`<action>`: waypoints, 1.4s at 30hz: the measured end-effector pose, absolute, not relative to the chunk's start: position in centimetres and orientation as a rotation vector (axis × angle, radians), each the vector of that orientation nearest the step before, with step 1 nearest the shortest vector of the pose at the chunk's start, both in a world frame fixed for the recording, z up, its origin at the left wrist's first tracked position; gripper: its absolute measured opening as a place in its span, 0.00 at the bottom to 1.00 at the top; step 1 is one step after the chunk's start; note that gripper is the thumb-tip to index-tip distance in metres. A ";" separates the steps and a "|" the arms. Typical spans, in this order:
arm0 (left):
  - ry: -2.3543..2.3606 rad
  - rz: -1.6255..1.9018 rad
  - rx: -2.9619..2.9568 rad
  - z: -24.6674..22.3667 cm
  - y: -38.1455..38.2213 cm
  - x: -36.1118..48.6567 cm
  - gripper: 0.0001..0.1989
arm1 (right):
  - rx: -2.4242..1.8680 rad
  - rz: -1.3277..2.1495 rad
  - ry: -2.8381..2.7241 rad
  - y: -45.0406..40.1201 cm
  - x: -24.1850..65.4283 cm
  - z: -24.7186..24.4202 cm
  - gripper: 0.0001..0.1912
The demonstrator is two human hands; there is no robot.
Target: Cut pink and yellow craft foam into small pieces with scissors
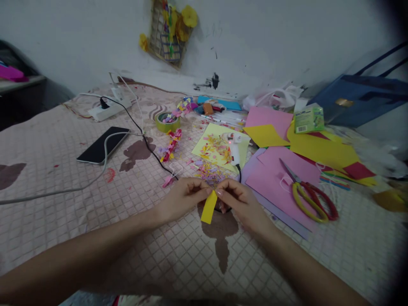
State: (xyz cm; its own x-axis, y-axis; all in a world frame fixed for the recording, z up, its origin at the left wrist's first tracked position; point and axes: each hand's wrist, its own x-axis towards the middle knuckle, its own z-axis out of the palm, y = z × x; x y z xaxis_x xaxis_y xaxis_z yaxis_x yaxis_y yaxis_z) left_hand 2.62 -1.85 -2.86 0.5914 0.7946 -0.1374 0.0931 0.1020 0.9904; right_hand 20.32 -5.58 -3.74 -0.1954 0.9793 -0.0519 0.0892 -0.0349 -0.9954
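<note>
Between my two hands a strip of yellow paper [208, 208] hangs down, its top end pinched by the fingertips. My left hand [188, 196] closes thumb and fingers on the strip's upper left corner. From the other side my right hand [237, 199] pinches the upper right corner. Just beyond the fingers lies a heap of small coloured paper scraps [213, 170]. A white glue gun [234, 151] with a small red light rests on a pale yellow sheet [199, 146] scattered with more scraps.
Scissors [309, 199] with red and yellow handles lie on pink paper [270, 178] at right. Yellow sheets [325, 148] and a blue bag [366, 100] are behind. At left are a phone [103, 145], a power strip [110, 108] and cables. A tape roll [168, 123] stands mid-table.
</note>
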 end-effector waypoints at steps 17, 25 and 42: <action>0.820 0.608 1.424 -2.6 -2.0 2.6 0.14 | -1.174 1.498 -1.308 -5.6 19.8 -4.4 0.16; 0.842 0.587 1.393 -2.5 -1.9 2.7 0.16 | -1.167 1.506 -1.297 -5.6 19.9 -4.3 0.14; 0.826 0.557 1.373 -3.0 -1.6 2.7 0.11 | -1.192 1.466 -1.300 -5.6 20.2 -4.4 0.14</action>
State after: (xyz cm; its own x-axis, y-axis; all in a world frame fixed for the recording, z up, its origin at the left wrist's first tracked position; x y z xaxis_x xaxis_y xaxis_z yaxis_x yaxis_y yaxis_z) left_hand 2.67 -1.61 -2.98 0.6119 0.7692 -0.1842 0.1178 0.1416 0.9829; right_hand 20.21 -5.59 -4.42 -0.2128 0.9688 -0.1266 0.0100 -0.1274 -0.9918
